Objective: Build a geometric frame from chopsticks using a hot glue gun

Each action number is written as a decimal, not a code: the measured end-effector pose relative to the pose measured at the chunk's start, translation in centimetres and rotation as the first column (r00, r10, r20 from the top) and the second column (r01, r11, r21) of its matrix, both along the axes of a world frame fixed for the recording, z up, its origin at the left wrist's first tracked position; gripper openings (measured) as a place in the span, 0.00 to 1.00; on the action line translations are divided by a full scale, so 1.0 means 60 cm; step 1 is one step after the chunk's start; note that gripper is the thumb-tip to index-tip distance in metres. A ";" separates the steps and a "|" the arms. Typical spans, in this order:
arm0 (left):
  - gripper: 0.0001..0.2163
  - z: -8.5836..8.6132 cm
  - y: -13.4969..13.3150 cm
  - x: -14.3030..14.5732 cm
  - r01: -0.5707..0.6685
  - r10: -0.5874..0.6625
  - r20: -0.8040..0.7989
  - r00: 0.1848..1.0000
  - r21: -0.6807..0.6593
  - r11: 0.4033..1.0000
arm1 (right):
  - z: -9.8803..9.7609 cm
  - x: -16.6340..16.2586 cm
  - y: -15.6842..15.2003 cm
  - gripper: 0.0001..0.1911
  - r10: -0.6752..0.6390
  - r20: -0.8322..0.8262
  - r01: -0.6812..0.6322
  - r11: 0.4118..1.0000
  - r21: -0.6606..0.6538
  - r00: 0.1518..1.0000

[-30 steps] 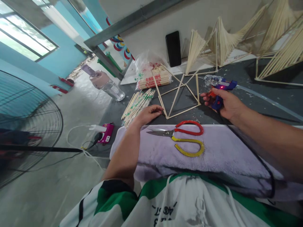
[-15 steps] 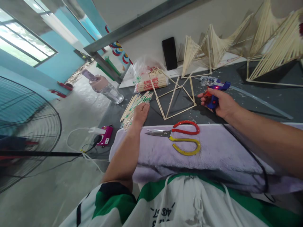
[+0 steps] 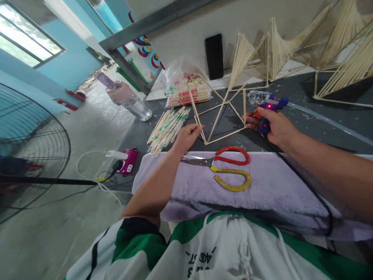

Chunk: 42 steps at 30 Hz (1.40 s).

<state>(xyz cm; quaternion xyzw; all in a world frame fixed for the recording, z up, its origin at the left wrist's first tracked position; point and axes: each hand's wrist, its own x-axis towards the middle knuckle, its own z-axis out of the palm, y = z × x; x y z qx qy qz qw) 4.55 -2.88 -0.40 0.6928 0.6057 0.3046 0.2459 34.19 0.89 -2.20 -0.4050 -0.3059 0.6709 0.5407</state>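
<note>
My right hand [image 3: 275, 126] is wrapped round a blue hot glue gun [image 3: 272, 104] with a lit red light and an orange trigger. Its fingertips come close to the right corner of a frame of thin wooden sticks [image 3: 225, 135] standing on the dark tabletop. At the frame's left side, my left hand [image 3: 188, 137] has its fingers closed on a slanted stick near the bottom corner. Beside that hand lies a pile of wrapped chopsticks [image 3: 167, 128]. Scissors [image 3: 215, 160] with one red and one yellow handle rest on a lilac towel [image 3: 192, 186] in front.
Behind the frame are a packed bundle of chopsticks [image 3: 189, 97], a leaning black phone [image 3: 214, 56] and finished stick structures [image 3: 274, 54]. A water bottle [image 3: 131, 101] and a pink power socket [image 3: 128, 161] stand left. The glue gun's black cord [image 3: 303, 179] crosses the towel.
My left hand has moved right, from the chopstick pile to the stick frame's left side. My right hand still holds the glue gun near the frame's right corner. The view has shifted slightly.
</note>
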 end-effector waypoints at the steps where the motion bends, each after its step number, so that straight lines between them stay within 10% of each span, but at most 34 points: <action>1: 0.12 0.001 -0.001 0.003 0.007 -0.006 0.019 1.000 -0.016 1.000 | 0.000 -0.002 -0.001 0.05 -0.002 0.016 0.002 1.000 0.021 1.000; 9: 0.13 -0.009 0.014 0.007 -0.016 0.034 0.227 0.973 -0.080 0.997 | 0.004 -0.007 -0.015 0.04 -0.025 -0.003 0.025 0.998 0.053 1.000; 15: 0.12 -0.018 0.028 0.004 -0.058 0.064 0.275 0.959 -0.032 0.998 | 0.027 -0.023 -0.045 0.08 -0.143 -0.112 0.115 0.967 -0.228 0.983; 28: 0.10 -0.027 0.044 -0.023 -0.167 0.145 0.109 0.983 0.228 0.959 | 0.016 -0.012 -0.031 0.09 -0.177 -0.237 0.118 0.963 -0.243 0.955; 42: 0.11 -0.030 0.036 -0.044 -0.091 0.173 -0.110 0.979 0.525 0.846 | 0.015 0.065 0.009 0.17 0.087 0.150 -0.029 0.936 -0.351 0.985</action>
